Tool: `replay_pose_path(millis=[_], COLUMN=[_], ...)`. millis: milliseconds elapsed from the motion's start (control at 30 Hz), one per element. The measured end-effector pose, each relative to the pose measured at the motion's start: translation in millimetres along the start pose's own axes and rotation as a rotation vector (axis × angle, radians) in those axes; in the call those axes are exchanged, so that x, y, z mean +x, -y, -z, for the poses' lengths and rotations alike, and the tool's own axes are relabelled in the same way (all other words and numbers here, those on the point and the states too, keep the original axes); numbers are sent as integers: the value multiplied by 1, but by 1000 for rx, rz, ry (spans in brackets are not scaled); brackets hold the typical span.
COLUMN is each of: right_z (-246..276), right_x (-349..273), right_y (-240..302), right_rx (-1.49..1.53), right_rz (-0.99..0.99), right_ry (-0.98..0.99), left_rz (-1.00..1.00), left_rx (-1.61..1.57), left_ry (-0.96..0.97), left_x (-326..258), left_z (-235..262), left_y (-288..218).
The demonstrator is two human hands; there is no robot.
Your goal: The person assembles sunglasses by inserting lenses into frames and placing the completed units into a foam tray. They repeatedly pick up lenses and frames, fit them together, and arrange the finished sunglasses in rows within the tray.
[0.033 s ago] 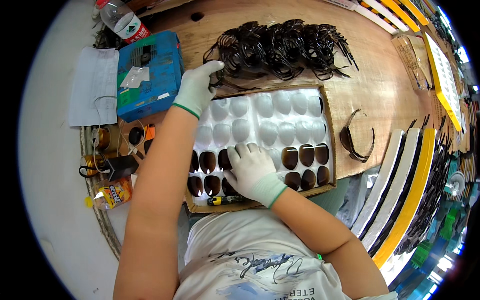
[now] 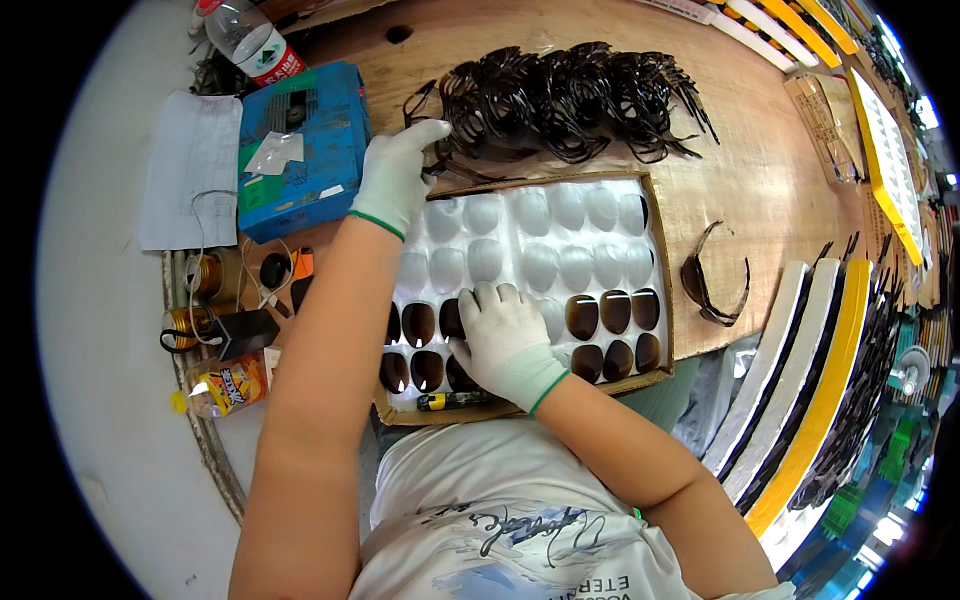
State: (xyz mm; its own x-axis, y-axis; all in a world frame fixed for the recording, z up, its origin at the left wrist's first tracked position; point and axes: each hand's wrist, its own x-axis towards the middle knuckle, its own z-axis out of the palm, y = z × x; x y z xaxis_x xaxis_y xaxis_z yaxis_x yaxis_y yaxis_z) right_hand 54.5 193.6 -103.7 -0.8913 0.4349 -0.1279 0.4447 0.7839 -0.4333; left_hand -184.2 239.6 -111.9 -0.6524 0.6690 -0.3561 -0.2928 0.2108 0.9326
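Both my hands wear white knit gloves with green cuffs. My left hand [image 2: 393, 172] reaches to the left end of a heaped row of glossy dark brown eyeglass frames [image 2: 575, 100]. Its fingers bend around the end frame there, partly hidden. My right hand [image 2: 503, 335] lies palm down over a white moulded tray [image 2: 515, 228] in a cardboard box [image 2: 664, 290], fingers slightly spread, thumb out to the left. Beside its fingertips are brown tinted lenses [image 2: 419, 323], set in the two near rows. More lenses [image 2: 615, 312] show to its right. Whatever lies under its palm is hidden.
One pair of sunglasses [image 2: 712, 278] lies right of the box. A blue box [image 2: 305, 150], a plastic bottle [image 2: 255, 45] and paper [image 2: 188, 180] are at left. A yellow-black marker [image 2: 452, 400] lies at the box's near edge. Stacked trays [image 2: 800, 370] stand at right.
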Motion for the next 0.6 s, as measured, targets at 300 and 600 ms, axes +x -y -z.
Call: replay_pose_path(millis=[300,600], right_z=[20,67], right_x=[-40,-155], right_y=[-4,0], right_rx=[377,1020], right_rz=[81,-284], right_ry=[-152,-529], left_rz=[-402,-222], left_rx=[73,422], left_ry=[-60,659], left_x=[-155,-282], left_z=[-6,-12], left_y=[-15,4])
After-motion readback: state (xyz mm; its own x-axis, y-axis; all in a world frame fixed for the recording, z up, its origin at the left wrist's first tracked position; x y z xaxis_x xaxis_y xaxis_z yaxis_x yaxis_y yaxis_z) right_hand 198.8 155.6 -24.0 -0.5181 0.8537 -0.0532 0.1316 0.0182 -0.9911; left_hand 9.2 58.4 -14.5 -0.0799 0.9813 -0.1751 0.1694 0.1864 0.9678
